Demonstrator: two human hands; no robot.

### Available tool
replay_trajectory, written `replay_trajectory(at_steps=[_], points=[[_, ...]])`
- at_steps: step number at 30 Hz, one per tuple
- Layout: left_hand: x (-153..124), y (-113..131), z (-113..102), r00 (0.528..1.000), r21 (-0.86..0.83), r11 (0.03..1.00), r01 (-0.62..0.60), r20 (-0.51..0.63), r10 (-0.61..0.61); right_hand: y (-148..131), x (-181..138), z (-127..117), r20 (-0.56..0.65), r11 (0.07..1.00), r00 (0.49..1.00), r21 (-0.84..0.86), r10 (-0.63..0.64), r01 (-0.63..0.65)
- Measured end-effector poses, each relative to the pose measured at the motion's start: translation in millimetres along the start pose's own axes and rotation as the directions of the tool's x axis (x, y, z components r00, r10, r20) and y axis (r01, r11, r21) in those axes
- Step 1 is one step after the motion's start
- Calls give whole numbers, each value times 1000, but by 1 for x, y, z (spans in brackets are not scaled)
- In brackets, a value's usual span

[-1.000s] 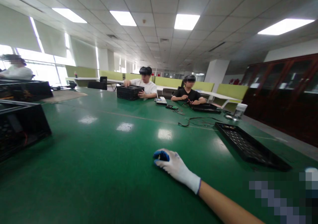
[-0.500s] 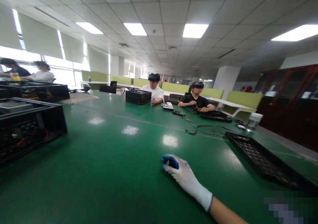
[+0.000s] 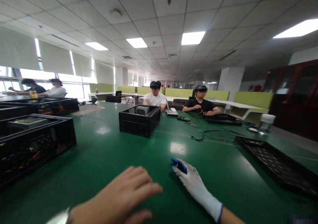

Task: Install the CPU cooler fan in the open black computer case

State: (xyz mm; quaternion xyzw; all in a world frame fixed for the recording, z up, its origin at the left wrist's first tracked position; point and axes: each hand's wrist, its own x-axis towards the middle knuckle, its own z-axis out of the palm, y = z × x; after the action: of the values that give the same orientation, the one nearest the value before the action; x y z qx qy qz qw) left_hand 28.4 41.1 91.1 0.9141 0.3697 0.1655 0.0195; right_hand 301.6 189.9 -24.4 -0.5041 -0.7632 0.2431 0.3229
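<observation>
My left hand (image 3: 129, 191) is bare, with a watch (image 3: 59, 217) at the wrist. It hovers over the green table (image 3: 99, 171), fingers apart and holding nothing, slightly blurred. My right hand (image 3: 190, 176) wears a white glove with blue palm and fingertips. Its fingers curl together around a small yellowish bit that I cannot make out. Beyond both hands stands a black computer case (image 3: 139, 126), open at the top, with a grey power supply (image 3: 142, 110) showing inside. Neither of my hands touches the case.
More computer cases (image 3: 37, 147) stand at the left. A black panel (image 3: 273, 161) lies at the right, near black cables (image 3: 203, 134) and a clear jar (image 3: 266, 124). Two people sit opposite, by a hard drive (image 3: 172, 112) and a green circuit board (image 3: 183, 118).
My left hand has entered from below. The black case across the table has come nearer and shows its open top. The view has tilted up and shifted left; my right hand stays curled.
</observation>
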Motion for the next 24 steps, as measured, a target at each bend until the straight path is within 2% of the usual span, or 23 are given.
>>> replay_trajectory(at_steps=[2,3,6,9,11,12,14,17,19,20,21,22,24], points=[[49,-48,-21,996,170,982,86,-42,-80,8,1,2,-7,997,998,-58,-55,55],[73,-74,-30,984,277,945,172,-81,-156,12,0,4,11,988,993,-106,-116,116],[125,-143,-46,923,385,839,385,-170,-345,23,-2,10,102,909,947,-267,-304,321],[142,-181,-45,859,380,774,506,-138,-493,27,-1,14,130,864,924,-327,-360,383],[138,-182,-40,837,364,762,536,-108,-537,25,0,13,64,919,948,-234,-311,317],[134,-175,-37,831,354,761,543,-102,-546,23,2,11,14,956,968,-149,-252,251],[123,-145,-34,821,331,760,559,-97,-562,21,6,4,-72,995,993,27,-98,100],[94,-63,-39,810,273,769,578,-77,-581,25,19,-12,-179,975,982,220,65,-25],[69,4,-51,838,166,831,530,44,-544,31,27,-21,-216,945,968,324,126,-51],[55,35,-61,859,26,880,475,204,-470,34,31,-25,-218,927,965,371,146,-56],[42,62,-71,858,-95,884,458,308,-412,36,33,-27,-212,913,965,404,152,-55],[31,83,-81,861,-189,874,449,353,-366,38,35,-28,-207,902,966,429,156,-53],[11,105,-94,882,-260,867,426,333,-334,37,34,-29,-198,892,967,449,158,-54]])
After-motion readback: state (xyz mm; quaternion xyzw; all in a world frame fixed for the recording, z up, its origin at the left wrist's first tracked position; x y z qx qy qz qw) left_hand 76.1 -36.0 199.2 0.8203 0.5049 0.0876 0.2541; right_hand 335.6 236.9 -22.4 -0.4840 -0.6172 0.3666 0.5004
